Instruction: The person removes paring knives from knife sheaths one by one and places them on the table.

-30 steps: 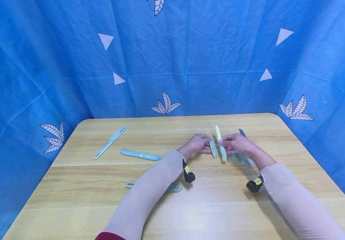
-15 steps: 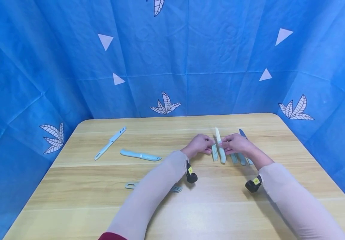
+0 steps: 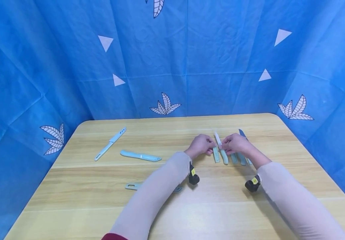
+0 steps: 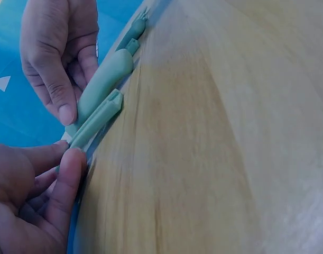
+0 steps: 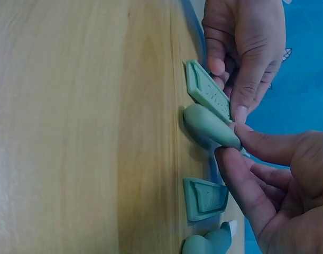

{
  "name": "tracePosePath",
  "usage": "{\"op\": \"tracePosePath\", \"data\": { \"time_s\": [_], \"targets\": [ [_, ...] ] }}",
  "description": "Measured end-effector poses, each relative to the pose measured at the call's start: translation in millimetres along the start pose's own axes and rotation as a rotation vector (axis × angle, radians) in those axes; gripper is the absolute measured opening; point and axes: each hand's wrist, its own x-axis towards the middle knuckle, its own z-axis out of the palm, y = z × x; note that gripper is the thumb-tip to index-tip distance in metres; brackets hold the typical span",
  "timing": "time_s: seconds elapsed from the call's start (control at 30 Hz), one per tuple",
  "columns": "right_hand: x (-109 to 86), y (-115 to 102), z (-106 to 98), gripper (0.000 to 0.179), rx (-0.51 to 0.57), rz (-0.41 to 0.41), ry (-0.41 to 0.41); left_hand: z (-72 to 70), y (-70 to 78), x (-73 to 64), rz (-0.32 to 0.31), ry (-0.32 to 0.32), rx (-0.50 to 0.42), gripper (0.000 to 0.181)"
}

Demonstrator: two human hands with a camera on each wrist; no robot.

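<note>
A blue patterned curtain (image 3: 187,60) hangs behind the light-bladed paring knife (image 3: 224,158), with a wood-grain worktop (image 3: 202,213) beneath it. The right hand (image 3: 235,144) pinches that knife where handle meets blade; just left of it, the left hand (image 3: 200,145) pinches a narrow green sheath (image 3: 216,155). Well left of the knife lie three sheathed knives (image 3: 140,155). Near its right, partly hidden, are another knife handle (image 3: 242,160), a second sheath (image 3: 234,158) and a dark blade (image 3: 242,132).
</note>
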Motion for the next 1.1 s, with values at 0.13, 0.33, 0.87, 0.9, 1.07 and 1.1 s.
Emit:
{"op": "tracePosePath", "data": {
  "time_s": [0.13,0.33,0.87,0.9,1.07,1.1],
  "targets": [
    [1.1,0.5,1.4,0.03,-0.038,0.02,0.016,0.8,0.4,0.4,0.0,0.025,0.056,0.006],
    [2.4,0.1,2.5,0.025,-0.074,0.039,0.038,0.0,1.0,0.5,0.013,0.028,0.106,0.007],
    [2.1,0.4,3.2,0.024,-0.105,0.053,0.047,1.7,-1.0,0.0,0.023,0.043,0.164,0.012],
    [1.7,0.0,3.3,0.024,-0.109,0.054,0.046,1.7,-1.3,-0.1,0.025,0.043,0.161,0.012],
    [0.0,-1.0,3.4,0.024,-0.124,0.057,0.044,1.2,-2.2,-1.6,0.039,0.033,0.151,0.011],
    [-0.3,-1.2,3.3,0.024,-0.125,0.058,0.044,1.0,-2.1,-2.0,0.04,0.03,0.15,0.01]
  ]
}}
